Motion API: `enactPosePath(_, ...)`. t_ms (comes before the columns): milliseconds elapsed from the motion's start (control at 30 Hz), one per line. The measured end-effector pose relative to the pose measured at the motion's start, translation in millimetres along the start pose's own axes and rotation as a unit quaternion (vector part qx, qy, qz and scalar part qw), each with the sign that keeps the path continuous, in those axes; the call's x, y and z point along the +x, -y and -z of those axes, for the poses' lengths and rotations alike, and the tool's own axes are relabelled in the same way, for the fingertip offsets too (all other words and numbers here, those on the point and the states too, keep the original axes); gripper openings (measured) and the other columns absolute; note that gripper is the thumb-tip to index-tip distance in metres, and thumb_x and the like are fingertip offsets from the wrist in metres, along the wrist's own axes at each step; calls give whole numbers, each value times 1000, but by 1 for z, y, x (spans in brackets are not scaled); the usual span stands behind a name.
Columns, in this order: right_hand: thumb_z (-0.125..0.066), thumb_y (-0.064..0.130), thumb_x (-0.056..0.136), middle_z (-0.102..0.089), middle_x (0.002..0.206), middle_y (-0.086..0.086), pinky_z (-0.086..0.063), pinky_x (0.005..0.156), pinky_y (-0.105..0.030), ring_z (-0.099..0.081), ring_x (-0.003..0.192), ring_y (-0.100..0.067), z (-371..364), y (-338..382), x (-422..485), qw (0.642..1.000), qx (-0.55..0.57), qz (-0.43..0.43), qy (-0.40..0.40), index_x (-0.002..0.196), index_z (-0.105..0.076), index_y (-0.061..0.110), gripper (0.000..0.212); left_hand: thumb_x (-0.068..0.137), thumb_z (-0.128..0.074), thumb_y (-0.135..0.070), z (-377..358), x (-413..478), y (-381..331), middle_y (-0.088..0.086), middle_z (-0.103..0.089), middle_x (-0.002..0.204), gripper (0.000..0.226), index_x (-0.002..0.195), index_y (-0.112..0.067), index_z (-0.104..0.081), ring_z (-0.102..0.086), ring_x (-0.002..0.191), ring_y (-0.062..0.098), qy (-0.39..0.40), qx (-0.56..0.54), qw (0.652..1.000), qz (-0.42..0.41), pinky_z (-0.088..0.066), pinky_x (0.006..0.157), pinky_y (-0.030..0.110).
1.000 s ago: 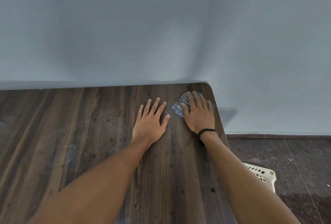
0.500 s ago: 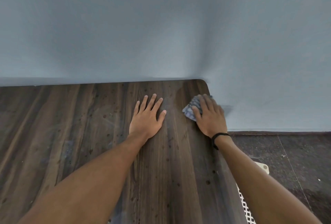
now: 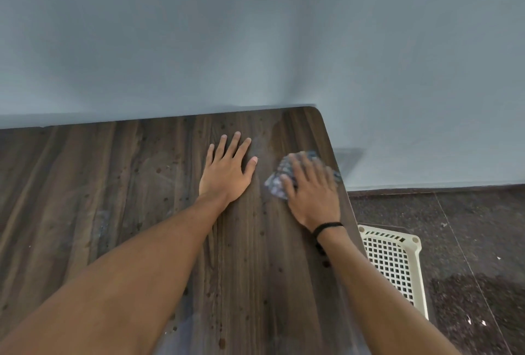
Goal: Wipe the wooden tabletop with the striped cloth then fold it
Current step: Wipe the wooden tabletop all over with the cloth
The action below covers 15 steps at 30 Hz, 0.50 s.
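Note:
The dark wooden tabletop point(image 3: 119, 198) fills the lower left, with its rounded far right corner by the wall. My right hand point(image 3: 311, 192), a black band on its wrist, presses flat on the crumpled blue-grey striped cloth point(image 3: 277, 184) close to the table's right edge. Most of the cloth is hidden under the palm and fingers, and the hand is blurred. My left hand point(image 3: 227, 173) lies flat on the wood to the left of the cloth, fingers spread and holding nothing. A faint damp smear shows on the wood beyond the cloth.
A grey-blue wall point(image 3: 255, 42) runs along the table's far edge and right side. A cream plastic lattice basket point(image 3: 397, 263) stands on the dark speckled floor point(image 3: 468, 227) just right of the table.
My right hand slid the cloth from the far right corner out to the right edge, then back toward me and slightly left. My left hand stayed flat in place.

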State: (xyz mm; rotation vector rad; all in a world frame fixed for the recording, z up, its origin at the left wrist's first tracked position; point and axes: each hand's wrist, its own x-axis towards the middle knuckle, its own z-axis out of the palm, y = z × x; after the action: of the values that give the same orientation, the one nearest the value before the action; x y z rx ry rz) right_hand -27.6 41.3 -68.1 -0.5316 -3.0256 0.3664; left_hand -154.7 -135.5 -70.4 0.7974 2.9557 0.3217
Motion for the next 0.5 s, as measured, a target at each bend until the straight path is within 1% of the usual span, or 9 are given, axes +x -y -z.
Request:
enactPosePath(67,-20,54,105,-25,166,-8,-10,125,-53,-20,153,-31,6,-1,6,994,4,-100,-34,159,-24,26,61,102,-12,-60,1,2,3,-5,-3,167,63,158,-32,-13,4,154,21,-5,2,1000,2,-1,124,47)
enactPosePath(100,-21,53,105,-23,166,-9,-9,125,-53,-19,153,-31,3,7,3,994,7,-109,-30,160,-23,26,62,102,-12,-60,1,3,4,-5,-4,167,63,158,-32,-14,3,154,21,-4,0,1000,2,-1,124,47)
enactPosePath(200,-20,55,105,-21,167,-3,-7,125,-51,-17,154,-28,-7,18,-31,1000,-3,1,-6,160,-20,31,60,102,-14,-60,0,0,1,-5,-5,167,62,158,-32,-15,2,154,21,3,-9,1000,-6,-2,124,47)
enactPosePath(233,-19,56,104,-24,166,-2,-11,125,-52,-20,153,-27,-5,11,-39,1000,-10,-8,-17,159,-23,32,60,102,-13,-60,0,-1,2,-5,-5,167,62,158,-33,-15,2,154,21,2,-10,1000,-5,-2,124,47)
enactPosePath(267,-19,56,104,-27,166,-3,-14,124,-53,-22,152,-29,-2,4,-41,998,-13,-54,-33,158,-26,31,60,102,-13,-60,1,0,3,-5,-5,167,62,158,-33,-15,2,154,21,0,-11,1000,-3,-2,124,47)
enactPosePath(333,-20,54,105,-25,166,-8,-12,124,-56,-22,151,-33,0,3,-41,991,-15,-126,-49,159,-25,29,60,102,-13,-60,0,2,6,-5,-5,167,63,158,-33,-15,2,154,21,1,-11,1000,0,-1,124,47)
enactPosePath(433,-20,54,106,-21,167,-3,-4,124,-50,-18,153,-29,-7,10,-52,999,-23,-37,-16,160,-20,32,58,101,-13,-61,0,0,3,-5,-4,167,63,158,-34,-15,3,154,22,11,-13,1000,-8,1,124,47)
enactPosePath(467,-20,55,106,-23,167,-3,-6,124,-50,-20,153,-28,-6,9,-52,999,-18,-41,-21,160,-22,32,58,101,-14,-61,0,0,5,-5,-2,167,63,158,-34,-14,4,154,22,13,-14,1000,-12,2,124,47)
enactPosePath(500,-21,54,105,-26,166,-5,-9,124,-52,-22,152,-30,-3,9,-54,996,-6,-83,-33,159,-24,31,59,101,-14,-62,0,0,6,-4,-1,167,63,158,-35,-13,5,154,23,20,-17,1000,-17,3,124,47)
